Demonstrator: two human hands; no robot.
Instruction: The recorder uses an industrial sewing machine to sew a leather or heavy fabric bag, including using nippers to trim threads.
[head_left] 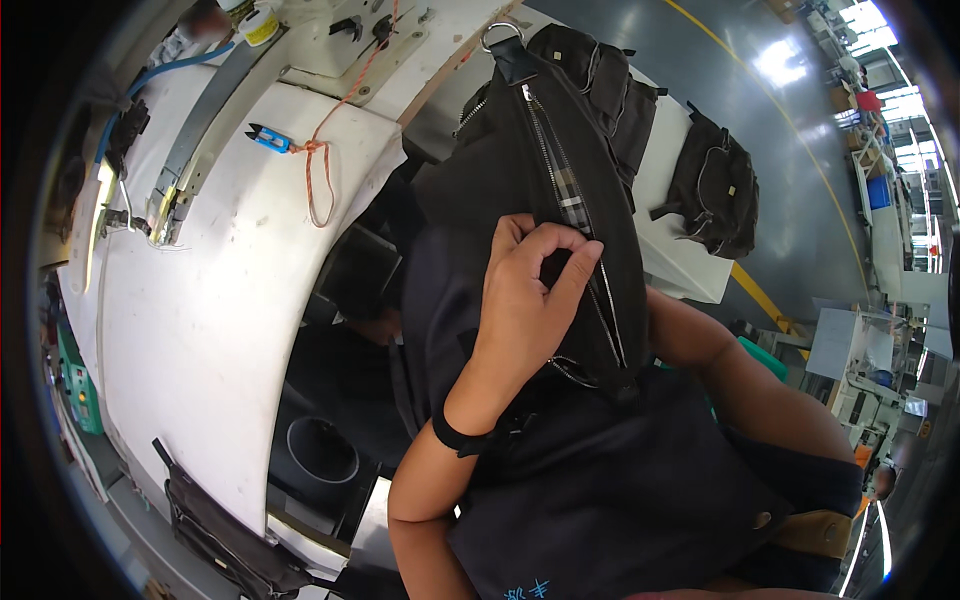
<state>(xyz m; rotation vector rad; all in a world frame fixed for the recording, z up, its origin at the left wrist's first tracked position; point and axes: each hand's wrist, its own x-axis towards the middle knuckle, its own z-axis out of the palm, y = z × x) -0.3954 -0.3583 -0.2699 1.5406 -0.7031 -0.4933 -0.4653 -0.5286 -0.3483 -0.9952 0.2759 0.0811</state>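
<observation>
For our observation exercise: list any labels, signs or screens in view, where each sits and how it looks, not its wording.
Small square tag: on the dark bag at upper right, pale gold.
Blue embroidered marking: bottom edge, on the dark garment.
No screens clearly visible.

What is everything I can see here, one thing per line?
Bag: one, black, held up at centre, zip open, plaid lining showing.
Metal ring: one, silver, at the bag's top.
More bags: at least two, black, on the table's far right.
Table: one, white, left.
Snips: one, blue, on the table, tied to an orange cord.
Thread spool: one, yellowish, top left.
Bin: one, dark, under the table.
Floor line: one, yellow, on the grey floor.
Left hand: pinching the bag at the zip, black band on the wrist.
Right hand: hidden behind the bag; only the forearm shows.
</observation>
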